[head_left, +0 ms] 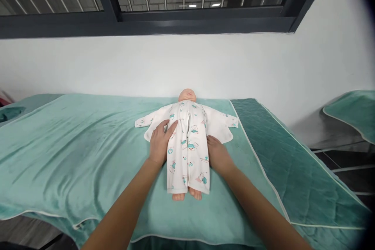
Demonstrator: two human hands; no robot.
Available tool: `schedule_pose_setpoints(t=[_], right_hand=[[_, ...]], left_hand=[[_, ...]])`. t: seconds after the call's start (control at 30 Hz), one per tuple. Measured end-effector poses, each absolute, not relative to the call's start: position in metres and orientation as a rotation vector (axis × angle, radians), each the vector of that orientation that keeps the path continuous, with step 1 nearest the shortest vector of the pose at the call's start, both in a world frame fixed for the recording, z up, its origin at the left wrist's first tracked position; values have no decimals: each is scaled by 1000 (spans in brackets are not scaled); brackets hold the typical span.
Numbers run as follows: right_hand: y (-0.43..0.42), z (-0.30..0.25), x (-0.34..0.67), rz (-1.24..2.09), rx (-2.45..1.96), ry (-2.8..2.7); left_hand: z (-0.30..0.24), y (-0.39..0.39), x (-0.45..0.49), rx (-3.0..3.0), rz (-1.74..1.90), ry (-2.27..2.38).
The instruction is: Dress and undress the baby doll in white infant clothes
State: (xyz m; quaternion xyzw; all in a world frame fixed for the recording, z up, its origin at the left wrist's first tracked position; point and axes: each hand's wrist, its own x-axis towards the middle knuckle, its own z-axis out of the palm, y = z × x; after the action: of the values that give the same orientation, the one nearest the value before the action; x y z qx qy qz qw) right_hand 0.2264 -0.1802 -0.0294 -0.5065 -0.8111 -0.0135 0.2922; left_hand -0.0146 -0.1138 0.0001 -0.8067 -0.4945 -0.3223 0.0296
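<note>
A baby doll [187, 94] lies on its back on a green sheet, head toward the wall and bare feet [195, 193] toward me. White printed trousers [190, 146] lie along its front from the upper chest down to the ankles. Beneath them spreads a white long-sleeved baby shirt [221, 125], its sleeves stretched out to both sides. My left hand [160, 140] rests at the trousers' left edge, thumb and fingers apart, the thumb on the cloth. At the opposite edge, my right hand [219, 154] touches the cloth with bent fingers; its fingertips and thumb are partly hidden.
The light green sheet [117, 164] wrinkles on the left. A darker quilted cover [281, 156] shows on the right. Behind stands a white wall [146, 66] below a dark-framed barred window [205, 23]. Another green cloth [356, 109] hangs at the far right.
</note>
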Motion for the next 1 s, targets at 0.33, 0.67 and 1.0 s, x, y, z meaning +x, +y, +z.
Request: schedule_pose_setpoints(t=[0.33, 0.67, 1.0], right_hand=[[-204, -30, 226, -24, -1445, -2148], [-203, -27, 221, -78, -1321, -2187], [-198, -25, 218, -37, -1229, -2161]], left_hand=[[-6, -129, -21, -2491, -933, -1701], [-12, -146, -31, -2842, -813, -1223], [-1, -143, -16, -3019, -963, -1361]])
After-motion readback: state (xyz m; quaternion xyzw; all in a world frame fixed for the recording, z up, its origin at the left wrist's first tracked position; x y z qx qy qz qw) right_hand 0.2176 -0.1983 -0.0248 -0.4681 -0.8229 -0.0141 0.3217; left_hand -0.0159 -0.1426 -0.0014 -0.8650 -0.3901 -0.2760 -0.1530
